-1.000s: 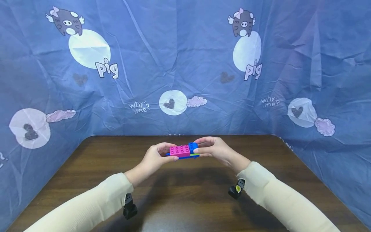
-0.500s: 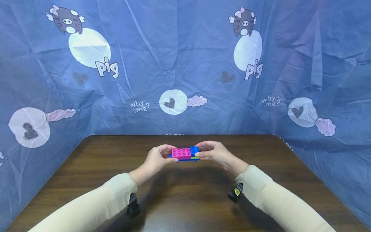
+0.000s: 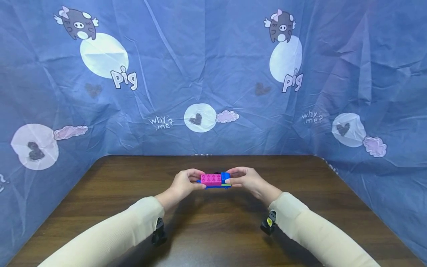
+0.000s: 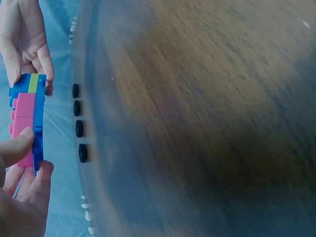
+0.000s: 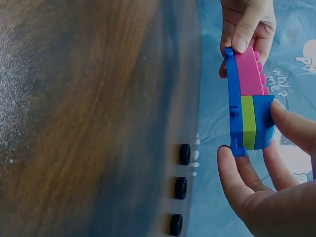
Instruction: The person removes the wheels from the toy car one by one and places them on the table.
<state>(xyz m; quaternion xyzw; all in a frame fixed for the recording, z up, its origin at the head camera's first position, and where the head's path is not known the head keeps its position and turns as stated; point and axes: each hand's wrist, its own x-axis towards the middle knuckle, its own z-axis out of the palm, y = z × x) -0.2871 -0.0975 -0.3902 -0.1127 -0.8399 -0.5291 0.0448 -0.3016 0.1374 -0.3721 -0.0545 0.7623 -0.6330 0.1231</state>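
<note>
Between both hands is a toy brick car body (image 3: 211,180): a long blue base, pink studded bricks on one end, and a lime-green layer topped by a blue brick on the other. My left hand (image 3: 181,185) grips the pink end, its thumb on the near side in the head view. At the blue end, my right hand (image 3: 251,181) holds the body with thumb and fingers, also seen in the right wrist view as a hand (image 5: 276,182) below the green layer (image 5: 248,122). The body is level and appears raised off the table.
Several small black wheels (image 4: 79,129) stand in a row on the wooden table (image 3: 213,230) near its far edge, mostly hidden behind the car body in the head view. A blue patterned cloth (image 3: 213,74) hangs behind and around the table.
Both hands have moved the car body slightly down and to the right in the head view. A black bit now shows behind it. Both grips stay the same.
</note>
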